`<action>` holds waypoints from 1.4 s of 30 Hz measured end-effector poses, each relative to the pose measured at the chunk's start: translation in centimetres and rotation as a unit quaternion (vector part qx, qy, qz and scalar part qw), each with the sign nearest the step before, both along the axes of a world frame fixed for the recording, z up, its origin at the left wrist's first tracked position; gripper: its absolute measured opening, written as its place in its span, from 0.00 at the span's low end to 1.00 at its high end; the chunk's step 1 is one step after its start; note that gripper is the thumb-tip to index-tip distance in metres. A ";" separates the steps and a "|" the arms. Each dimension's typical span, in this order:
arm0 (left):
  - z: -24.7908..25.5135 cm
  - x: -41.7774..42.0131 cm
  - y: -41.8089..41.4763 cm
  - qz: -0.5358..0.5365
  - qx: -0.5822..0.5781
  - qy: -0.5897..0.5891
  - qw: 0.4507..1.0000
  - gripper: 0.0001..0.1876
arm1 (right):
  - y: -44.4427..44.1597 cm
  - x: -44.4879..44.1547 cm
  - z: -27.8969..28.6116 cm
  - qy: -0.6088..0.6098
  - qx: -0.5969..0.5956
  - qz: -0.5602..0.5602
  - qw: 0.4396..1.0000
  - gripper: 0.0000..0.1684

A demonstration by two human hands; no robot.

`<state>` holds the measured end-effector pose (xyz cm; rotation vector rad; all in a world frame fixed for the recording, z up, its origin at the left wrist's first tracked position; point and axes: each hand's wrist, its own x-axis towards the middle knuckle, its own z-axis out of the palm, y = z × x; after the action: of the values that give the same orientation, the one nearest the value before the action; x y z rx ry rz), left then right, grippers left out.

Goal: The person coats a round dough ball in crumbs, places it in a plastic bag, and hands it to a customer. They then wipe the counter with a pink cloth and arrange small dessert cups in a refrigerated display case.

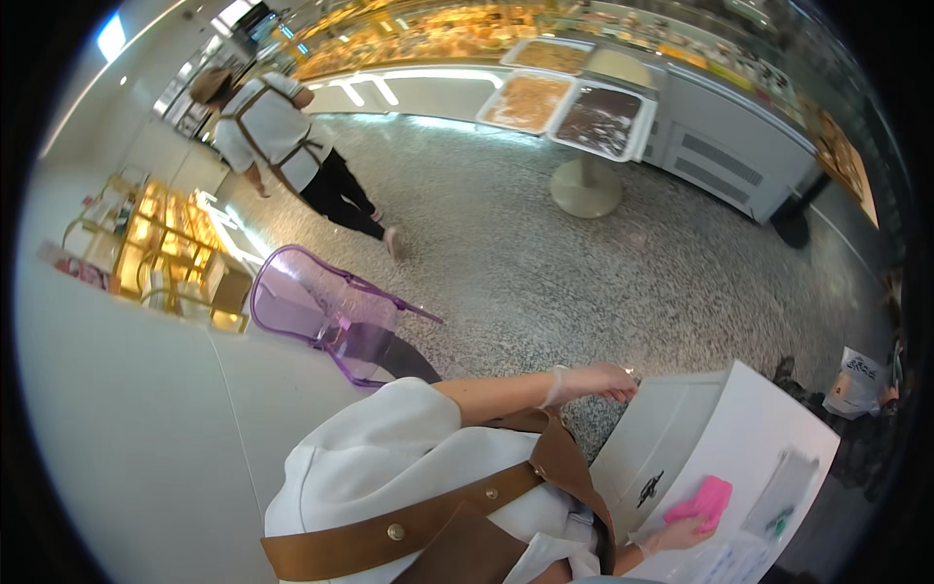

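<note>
My right hand (680, 535), in a thin clear glove, grips a pink cloth (704, 502) against the top of a white counter (759, 423). My left hand (595, 383), also in a clear glove, hangs by the counter's near corner with its fingers curled. No object shows in it, and its fingertips are partly hidden. A clear flat tray or holder (784, 493) with a small green item lies beyond the cloth. Nearer me is a transparent sheet or bag (719, 561) with blue print. A dark lock or handle (649, 488) sits on the counter's side panel.
Behind my left arm stands a translucent purple chair (328, 306). A person (273, 131) in an apron walks on the speckled floor (481, 219). Large trays of brown (529, 101) and dark (602, 120) food rest on a pedestal (587, 188) near lit bakery cases (423, 36). A printed bag (857, 383) lies at right.
</note>
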<state>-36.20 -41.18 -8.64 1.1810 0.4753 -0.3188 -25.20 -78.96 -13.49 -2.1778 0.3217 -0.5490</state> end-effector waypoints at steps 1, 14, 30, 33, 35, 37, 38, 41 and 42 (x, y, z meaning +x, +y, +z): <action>-0.4 0.1 0.1 -0.001 -0.006 -0.010 1.000 0.21 | 1.7 0.7 1.2 0.005 0.046 0.019 0.999 0.24; 2.0 6.0 7.9 0.170 -0.551 -0.157 0.802 0.31 | 32.7 -1.0 16.7 0.147 0.197 0.525 0.815 0.16; 1.2 1.7 13.9 0.365 -0.513 -0.248 0.736 0.21 | 45.8 -3.9 12.2 0.329 0.341 0.545 0.691 0.22; 4.8 2.9 13.0 0.442 -0.397 -0.206 0.777 0.18 | 44.6 -1.1 8.0 0.144 0.223 0.588 0.764 0.21; 6.2 3.3 12.7 0.472 -0.332 -0.168 0.799 0.22 | 43.7 -0.9 11.2 -0.100 0.063 0.588 0.800 0.24; 6.5 3.5 11.5 0.433 -0.316 -0.177 0.826 0.28 | 42.7 -0.9 12.4 -0.161 0.055 0.611 0.773 0.27; 6.6 4.1 11.0 0.411 -0.292 -0.180 0.845 0.29 | 42.7 -1.0 11.8 -0.108 0.134 0.641 0.748 0.27; 5.5 8.2 7.4 0.288 -0.256 -0.169 0.907 0.35 | 40.9 2.3 11.0 -0.035 0.253 0.610 0.750 0.31; 5.4 8.3 6.5 0.221 -0.252 -0.105 0.937 0.36 | 40.4 3.1 9.5 -0.023 0.340 0.562 0.753 0.29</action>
<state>-27.95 -34.70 -3.21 0.5755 0.4247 0.0773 -22.07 -38.55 -3.99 -1.2694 -0.7184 0.2109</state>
